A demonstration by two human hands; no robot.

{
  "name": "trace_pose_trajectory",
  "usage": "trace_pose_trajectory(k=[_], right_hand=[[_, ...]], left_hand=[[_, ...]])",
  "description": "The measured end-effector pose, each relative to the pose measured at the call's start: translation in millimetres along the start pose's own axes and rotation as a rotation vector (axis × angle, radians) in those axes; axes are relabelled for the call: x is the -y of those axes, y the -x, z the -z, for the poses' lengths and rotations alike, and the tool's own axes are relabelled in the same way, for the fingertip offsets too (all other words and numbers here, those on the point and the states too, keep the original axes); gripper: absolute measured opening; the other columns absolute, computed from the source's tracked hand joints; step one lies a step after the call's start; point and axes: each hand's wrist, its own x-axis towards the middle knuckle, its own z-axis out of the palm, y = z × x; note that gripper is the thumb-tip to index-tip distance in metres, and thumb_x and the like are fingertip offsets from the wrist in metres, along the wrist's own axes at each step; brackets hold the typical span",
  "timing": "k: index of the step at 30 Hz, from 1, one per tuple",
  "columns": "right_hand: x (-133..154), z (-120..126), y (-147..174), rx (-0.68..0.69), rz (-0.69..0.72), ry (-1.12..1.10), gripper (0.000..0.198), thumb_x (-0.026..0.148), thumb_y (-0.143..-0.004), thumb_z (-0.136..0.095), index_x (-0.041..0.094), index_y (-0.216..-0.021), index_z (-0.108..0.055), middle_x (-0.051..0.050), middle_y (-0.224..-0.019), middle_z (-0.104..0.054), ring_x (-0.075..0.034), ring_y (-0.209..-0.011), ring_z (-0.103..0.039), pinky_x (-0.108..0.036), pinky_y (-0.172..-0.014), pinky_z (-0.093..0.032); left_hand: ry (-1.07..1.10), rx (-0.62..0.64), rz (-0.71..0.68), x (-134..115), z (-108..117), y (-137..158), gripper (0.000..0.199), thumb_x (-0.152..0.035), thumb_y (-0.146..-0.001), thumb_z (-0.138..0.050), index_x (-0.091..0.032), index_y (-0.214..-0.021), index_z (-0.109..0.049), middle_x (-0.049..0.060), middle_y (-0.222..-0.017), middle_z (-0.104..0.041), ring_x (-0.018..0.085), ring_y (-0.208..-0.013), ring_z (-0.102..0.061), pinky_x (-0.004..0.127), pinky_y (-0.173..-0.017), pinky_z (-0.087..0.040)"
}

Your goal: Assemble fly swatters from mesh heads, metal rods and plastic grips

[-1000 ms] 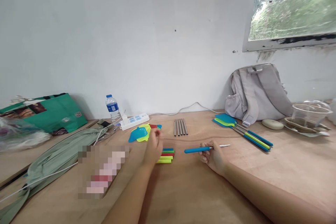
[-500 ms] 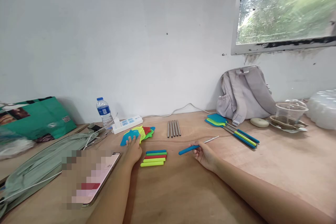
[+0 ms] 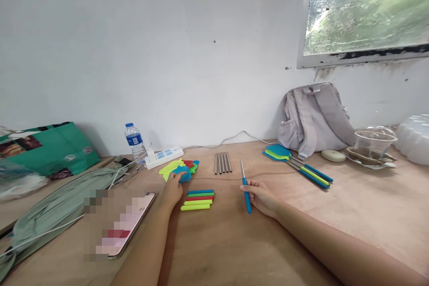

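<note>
My left hand (image 3: 173, 190) grips a blue fly swatter head (image 3: 184, 173) by its near edge, above a pile of yellow, green and red swatter heads (image 3: 169, 169). In my right hand (image 3: 263, 197) is a metal rod (image 3: 242, 169) fitted with a blue handle (image 3: 247, 202); it points away from me, handle end nearest. Between my hands lie several loose coloured handles (image 3: 198, 202) in a stack of rows. Farther back, several metal tubes (image 3: 223, 163) lie side by side. To the right rest fly swatters with rods and handles (image 3: 313, 176).
On the left are a phone (image 3: 130, 225), a grey-green cloth bag (image 3: 53, 210), a green bag (image 3: 63, 147), a water bottle (image 3: 134, 138) and a power strip (image 3: 166, 156). At right stand a backpack (image 3: 315, 118), a pale oval case (image 3: 333, 155) and a plastic cup (image 3: 373, 143).
My left hand has drawn the blue swatter head rightward over the pile. My right hand has turned the rod and handle from pointing sideways to pointing away from me.
</note>
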Motion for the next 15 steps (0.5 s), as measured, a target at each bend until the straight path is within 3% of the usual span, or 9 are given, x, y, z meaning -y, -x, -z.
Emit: trace_pose_trajectory(k=[4,8,10,12,15], right_hand=[[-1.8,0.4,-0.3,-0.005,0.092,0.134,0.031,0.023,-0.055,-0.074,0.018,-0.063,-0.045,0.010,-0.044,-0.045,-0.003,-0.035,-0.034,-0.016,-0.035,-0.024],[0.5,4.4,-1.4,-0.018,0.200,0.426,0.025,0.035,-0.066,-0.065,0.019,-0.075,-0.048,0.007,-0.050,-0.053,-0.006,-0.039,-0.039,-0.018,-0.038,-0.026],[3.9,8.6,-1.5,0.003,0.294,0.590,0.021,0.038,-0.072,-0.057,0.019,-0.076,-0.050,0.006,-0.050,-0.053,-0.008,-0.044,-0.043,-0.019,-0.044,-0.031],[8.5,13.6,-0.7,0.043,0.395,0.768,0.019,0.038,-0.077,-0.052,0.019,-0.078,-0.053,0.005,-0.053,-0.054,-0.010,-0.048,-0.046,-0.021,-0.049,-0.034],[16.6,19.4,2.8,0.094,0.517,1.058,0.021,0.037,-0.079,-0.048,0.022,-0.090,-0.058,0.000,-0.069,-0.061,-0.014,-0.062,-0.053,-0.025,-0.058,-0.038]], left_hand=[[0.042,-0.113,-0.023,-5.4,2.7,-1.2,0.040,-0.002,-0.069,-0.038,-0.016,-0.097,-0.063,0.007,-0.086,-0.047,0.021,-0.085,-0.053,0.036,-0.085,-0.042],[0.121,-0.303,-0.043,-25.5,16.8,1.1,0.028,-0.018,-0.080,-0.039,-0.018,-0.098,-0.060,0.008,-0.096,-0.051,0.022,-0.099,-0.048,0.037,-0.092,-0.036],[0.327,-0.479,0.020,-40.6,22.3,3.9,0.021,-0.029,-0.079,-0.046,-0.019,-0.092,-0.060,0.006,-0.093,-0.054,0.021,-0.096,-0.050,0.034,-0.090,-0.037],[0.675,-0.595,0.172,-55.7,23.3,6.7,0.022,-0.037,-0.077,-0.051,-0.020,-0.088,-0.057,0.003,-0.083,-0.057,0.018,-0.083,-0.055,0.030,-0.078,-0.044],[1.173,-0.541,0.390,-73.1,18.0,10.1,0.028,-0.044,-0.073,-0.054,-0.023,-0.093,-0.051,-0.002,-0.080,-0.058,0.012,-0.068,-0.056,0.025,-0.063,-0.046]])
